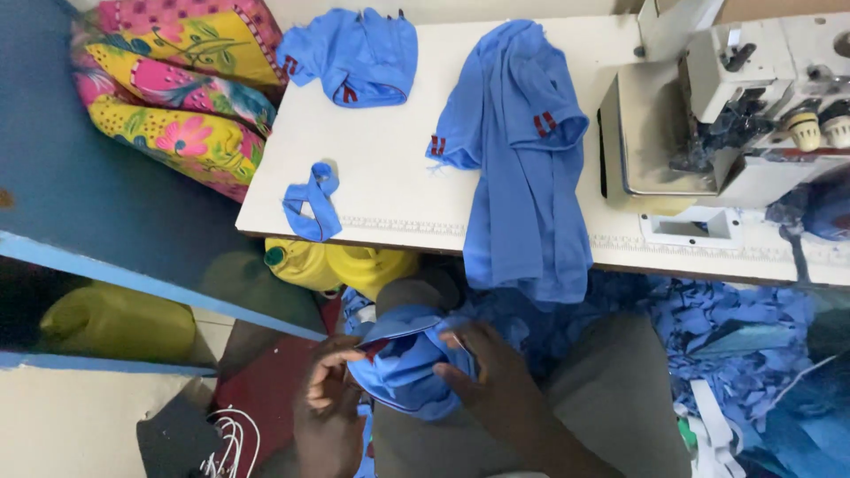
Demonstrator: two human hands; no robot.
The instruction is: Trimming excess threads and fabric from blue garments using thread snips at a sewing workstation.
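- While both hands work in the lap, the left hand and the right hand close around a bunched blue cotton garment with red trim, the left pinching its near edge, the right gripping the far folds.
- To handle it well, I judge the fabric needs a firm pinch at one seam with the other hand drawing the cloth flat, so the bundle does not slip onto the blue fabric scraps heaped by the knee.
- Just under the desk edge lies a yellow plastic jerrycan with a green cap; no label shows on it.
- On the white desk a small blue fabric strip lies near the front edge.
- Beyond it, a long blue shirt with red-striped sleeve tabs drapes over the edge.
- Farther back sits a second folded blue shirt.
- At the far right stands a white industrial sewing machine; any markings are too small to tell.
- At the far left rests a pink and yellow floral cloth bundle.
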